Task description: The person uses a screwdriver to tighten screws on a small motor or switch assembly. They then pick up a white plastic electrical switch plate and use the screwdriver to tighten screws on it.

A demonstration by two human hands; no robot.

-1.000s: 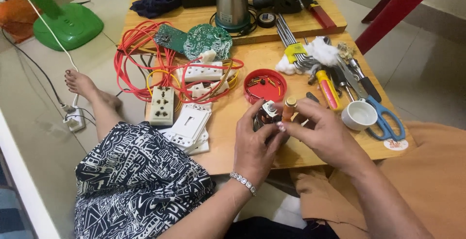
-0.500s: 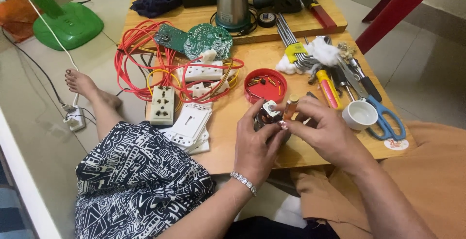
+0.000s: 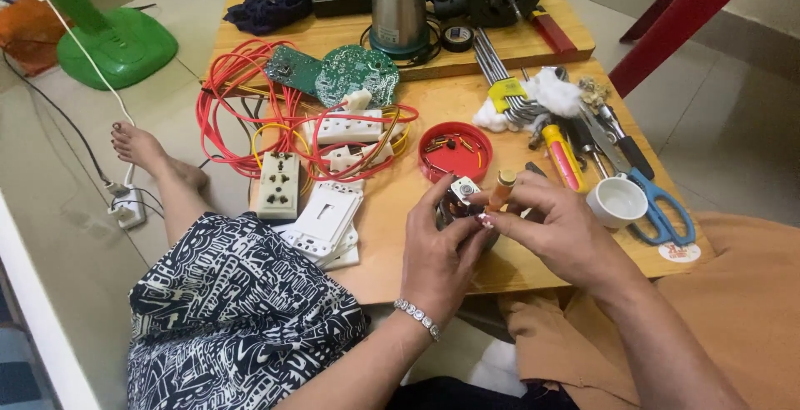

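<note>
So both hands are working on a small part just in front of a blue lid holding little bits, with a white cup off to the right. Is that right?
Not quite: the head view shows the lid is red, not blue. Both the left hand and right hand do work on the small part, and the white cup sits to the right.

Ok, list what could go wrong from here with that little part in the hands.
The small motor part is pinched only at the fingertips of the left hand and right hand, above the table edge; it could slip to the floor. The open red lid of tiny screws sits close and might be knocked. The white cup beside the right hand could tip.
</note>
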